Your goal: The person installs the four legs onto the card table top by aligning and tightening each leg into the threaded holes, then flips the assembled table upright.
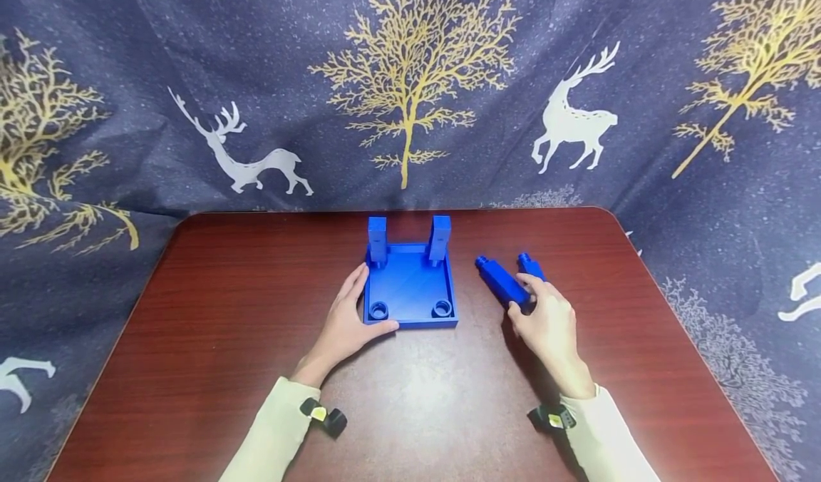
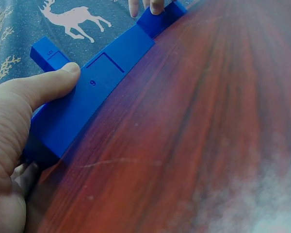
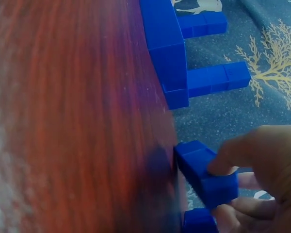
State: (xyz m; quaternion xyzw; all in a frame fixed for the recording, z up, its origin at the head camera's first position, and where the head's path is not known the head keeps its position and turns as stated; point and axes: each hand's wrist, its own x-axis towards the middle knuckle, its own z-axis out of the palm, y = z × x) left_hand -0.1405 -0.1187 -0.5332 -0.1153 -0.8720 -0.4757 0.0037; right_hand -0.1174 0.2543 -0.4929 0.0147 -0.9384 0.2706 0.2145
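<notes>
Blue squared leg with knobbed end (image 1: 502, 281), slanted, its plain end pinched in the right hand's grip (image 1: 545, 323); second blue leg (image 1: 531, 266) just beside. To their left, left hand's grip (image 1: 345, 327) holds a shallow square blue tray (image 1: 417, 324), blue posts (image 1: 377, 238) upright at its far corners; red-brown wood-grained bench (image 1: 256, 289) beneath.

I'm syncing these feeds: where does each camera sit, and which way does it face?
Head: on the person's head, facing forward and down at the table; left hand, right hand and sleeves show.
Left wrist: on that wrist, facing the blue tray; left hand and right fingertips show.
Right wrist: on that wrist, facing the blue post in the right hand.
Both wrist views show the blue tray.
</notes>
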